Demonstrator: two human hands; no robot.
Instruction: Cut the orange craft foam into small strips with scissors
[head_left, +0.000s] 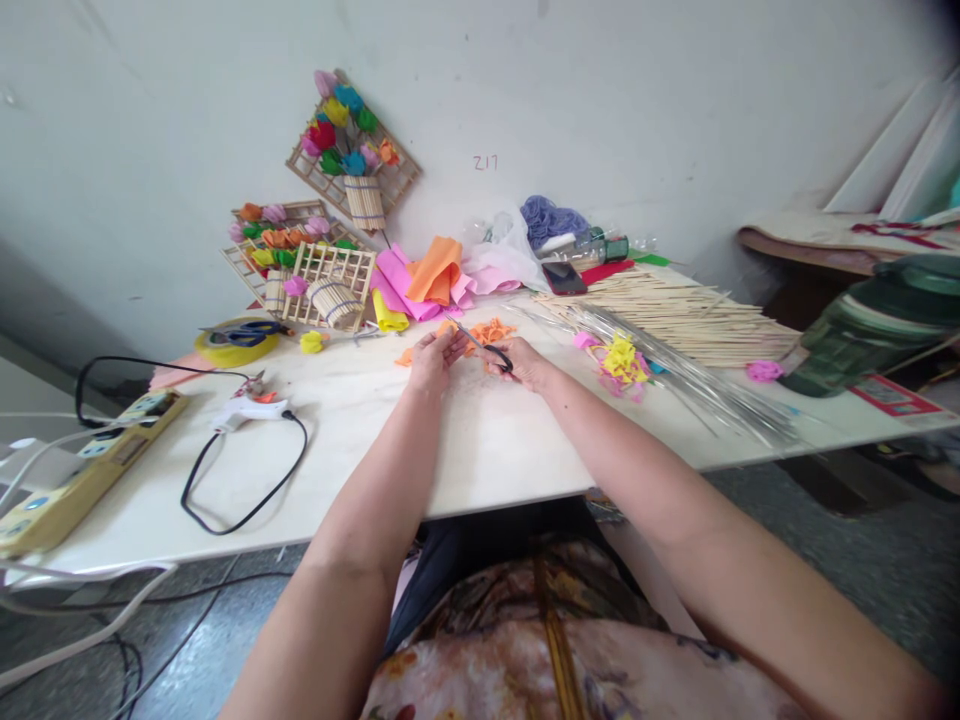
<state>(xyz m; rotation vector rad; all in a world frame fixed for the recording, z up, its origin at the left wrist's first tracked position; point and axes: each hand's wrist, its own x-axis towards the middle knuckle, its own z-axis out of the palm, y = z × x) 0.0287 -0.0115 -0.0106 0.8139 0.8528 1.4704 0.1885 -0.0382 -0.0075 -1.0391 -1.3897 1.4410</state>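
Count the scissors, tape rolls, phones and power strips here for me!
Black-handled metal scissors and blue-handled metal scissors: 2
Round yellow tape roll: 1
Flat dark phone: 1
Long yellowish power strip: 1
Total: 5

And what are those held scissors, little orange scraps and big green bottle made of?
Scissors: thin grey blades look metal; dark handles, probably plastic.
Orange scraps: matt, crinkled, likely crepe paper.
Green bottle: shiny, see-through, so plastic or maybe glass.

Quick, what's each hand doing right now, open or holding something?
Left hand: fingers curled beside the orange paper scraps; whether it grips any cannot be told.
Right hand: closed on the black-handled scissors.
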